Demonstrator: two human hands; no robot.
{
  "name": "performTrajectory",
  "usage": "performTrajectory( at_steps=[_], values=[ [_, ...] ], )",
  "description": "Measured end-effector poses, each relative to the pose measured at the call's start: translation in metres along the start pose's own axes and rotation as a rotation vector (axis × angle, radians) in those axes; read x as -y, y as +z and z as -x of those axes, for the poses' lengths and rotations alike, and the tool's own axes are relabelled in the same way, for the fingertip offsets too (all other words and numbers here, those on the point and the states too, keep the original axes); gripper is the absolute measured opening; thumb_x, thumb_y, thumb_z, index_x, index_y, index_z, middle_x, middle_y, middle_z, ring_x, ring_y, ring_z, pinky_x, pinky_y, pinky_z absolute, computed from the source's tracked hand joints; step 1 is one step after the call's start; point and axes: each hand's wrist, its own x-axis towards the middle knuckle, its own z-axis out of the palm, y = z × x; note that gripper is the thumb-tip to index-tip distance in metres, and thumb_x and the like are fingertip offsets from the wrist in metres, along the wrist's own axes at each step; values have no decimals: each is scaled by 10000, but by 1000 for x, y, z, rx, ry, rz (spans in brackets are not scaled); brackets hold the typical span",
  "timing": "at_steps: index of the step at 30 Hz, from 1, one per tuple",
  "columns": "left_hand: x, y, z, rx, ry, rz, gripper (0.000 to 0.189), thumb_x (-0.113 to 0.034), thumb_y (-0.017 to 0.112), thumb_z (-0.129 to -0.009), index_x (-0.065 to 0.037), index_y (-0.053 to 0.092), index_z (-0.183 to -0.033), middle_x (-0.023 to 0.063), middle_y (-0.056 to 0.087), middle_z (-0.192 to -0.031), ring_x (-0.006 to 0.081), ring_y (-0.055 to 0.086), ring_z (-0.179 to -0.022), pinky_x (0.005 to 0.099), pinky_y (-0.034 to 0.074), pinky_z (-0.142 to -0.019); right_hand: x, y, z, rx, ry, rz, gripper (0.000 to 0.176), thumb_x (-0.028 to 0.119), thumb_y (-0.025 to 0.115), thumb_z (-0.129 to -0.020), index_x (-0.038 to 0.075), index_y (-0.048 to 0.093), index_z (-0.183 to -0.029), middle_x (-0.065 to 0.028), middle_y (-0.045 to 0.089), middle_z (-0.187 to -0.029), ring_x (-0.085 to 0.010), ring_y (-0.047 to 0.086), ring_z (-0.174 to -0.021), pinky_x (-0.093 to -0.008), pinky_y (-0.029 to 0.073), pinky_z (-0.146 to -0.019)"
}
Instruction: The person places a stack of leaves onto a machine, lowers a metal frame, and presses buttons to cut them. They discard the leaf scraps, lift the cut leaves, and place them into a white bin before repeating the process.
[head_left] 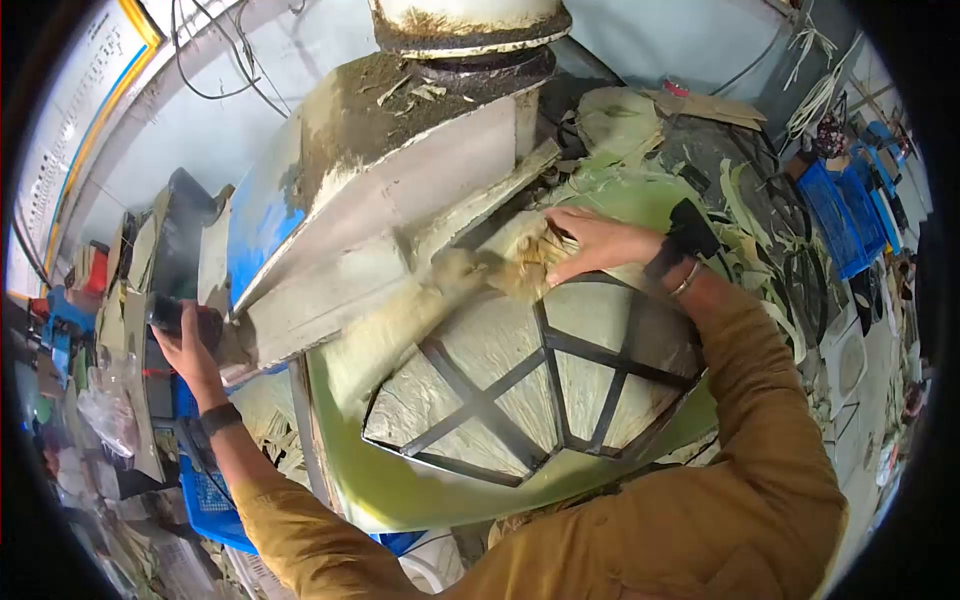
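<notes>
My right hand (605,245) curves around a tan, fibrous wad (530,258) at the far edge of the panelled piece, thumb and fingers on either side of it. Below it lies a domed, many-sided piece (500,375) with pale ribbed panels crossed by dark strips. It rests on a green-yellow board (400,490). Out at the left, my left hand (188,350) has its fingers around a dark rounded object (180,318), whose kind I cannot tell. A pale, blurred strip (385,335) stretches from the wad towards the lower left.
A large dusty machine housing (370,180) with a blue patch slopes behind the board, under a white round duct (470,25). Leafy scraps (750,220) pile up at the right, near a blue crate (843,215). Another blue basket (215,505) stands at lower left.
</notes>
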Motion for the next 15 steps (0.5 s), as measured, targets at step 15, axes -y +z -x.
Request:
performTrajectory(
  at_steps=[15],
  values=[
    [-5,12,-13,-30,26,-82,473,-245,670,-876,16,462,-1211,91,567,-1062,159,544,-955,281,431,-851,30,-33,104,-432,-78,-450,435,162,726,-775,-43,556,-1118,-139,630,-1013,-220,609,-907,-329,495,-793]
  ],
)
